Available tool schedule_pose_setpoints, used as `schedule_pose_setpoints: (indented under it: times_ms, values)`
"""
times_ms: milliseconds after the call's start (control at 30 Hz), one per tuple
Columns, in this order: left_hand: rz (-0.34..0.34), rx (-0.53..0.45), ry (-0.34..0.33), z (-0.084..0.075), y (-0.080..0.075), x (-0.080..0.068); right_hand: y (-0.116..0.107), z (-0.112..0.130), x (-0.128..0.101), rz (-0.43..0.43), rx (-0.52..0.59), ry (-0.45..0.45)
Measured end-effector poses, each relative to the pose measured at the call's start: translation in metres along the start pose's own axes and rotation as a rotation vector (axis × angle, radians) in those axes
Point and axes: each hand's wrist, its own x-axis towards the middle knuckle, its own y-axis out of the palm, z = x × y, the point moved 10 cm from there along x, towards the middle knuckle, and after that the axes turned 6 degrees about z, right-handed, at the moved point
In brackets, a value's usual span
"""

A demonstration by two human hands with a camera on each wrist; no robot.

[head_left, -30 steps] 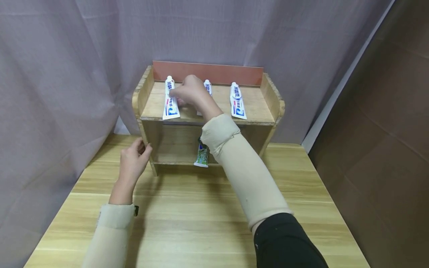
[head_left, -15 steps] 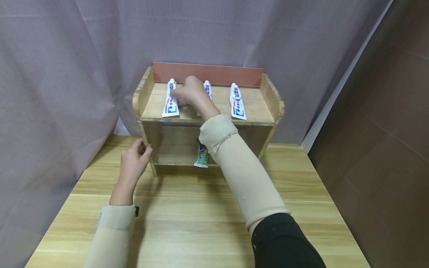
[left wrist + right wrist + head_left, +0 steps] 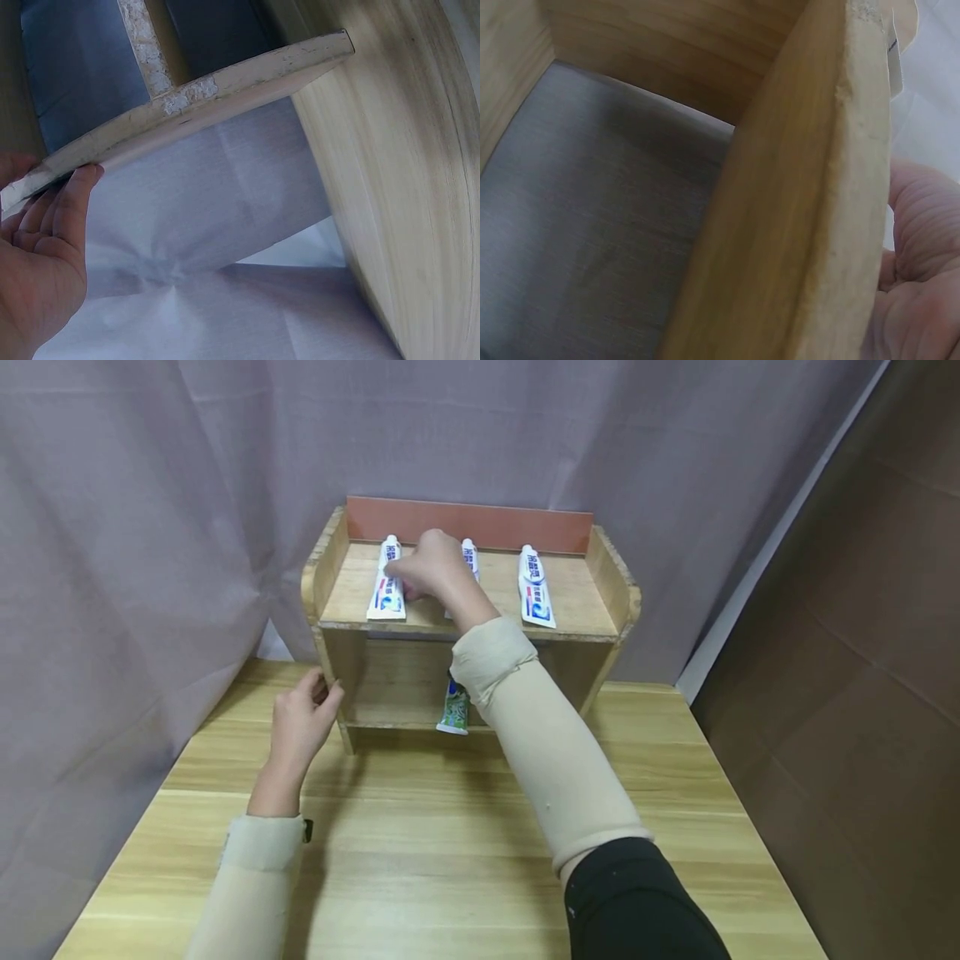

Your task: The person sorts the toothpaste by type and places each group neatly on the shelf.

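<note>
A small two-tier wooden shelf (image 3: 570, 602) stands on the table. Three white-and-blue toothpaste tubes lie side by side on its upper board, caps toward the back. My right hand (image 3: 438, 568) holds the left toothpaste tube (image 3: 387, 602), its thumb across the upper half. Behind the wrist, the middle toothpaste tube (image 3: 470, 556) is partly hidden; the right toothpaste tube (image 3: 536, 589) lies apart. In the left wrist view, my left hand (image 3: 49, 255) pinches the edge of the shelf's side panel (image 3: 247, 79) between thumb and fingers. The right wrist view shows part of my right hand (image 3: 922, 277) beyond the board.
A green tube (image 3: 453, 710) lies on the lower board, its end sticking out past the front edge and its top hidden by my right sleeve. A reddish back strip (image 3: 517, 527) closes the upper tier. Grey cloth (image 3: 480, 435) hangs behind the wooden table (image 3: 420, 860).
The left toothpaste tube has slid slightly back and to the right, with my right hand on it. My left hand has stayed at the side panel.
</note>
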Motion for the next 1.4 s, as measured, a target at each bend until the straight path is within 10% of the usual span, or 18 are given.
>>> schedule_pose_setpoints:
  times_ms: [1400]
  values:
    - [-0.052, 0.007, 0.054, -0.002, -0.002, 0.0, -0.001, 0.005, -0.032, -0.022, 0.073, -0.168]
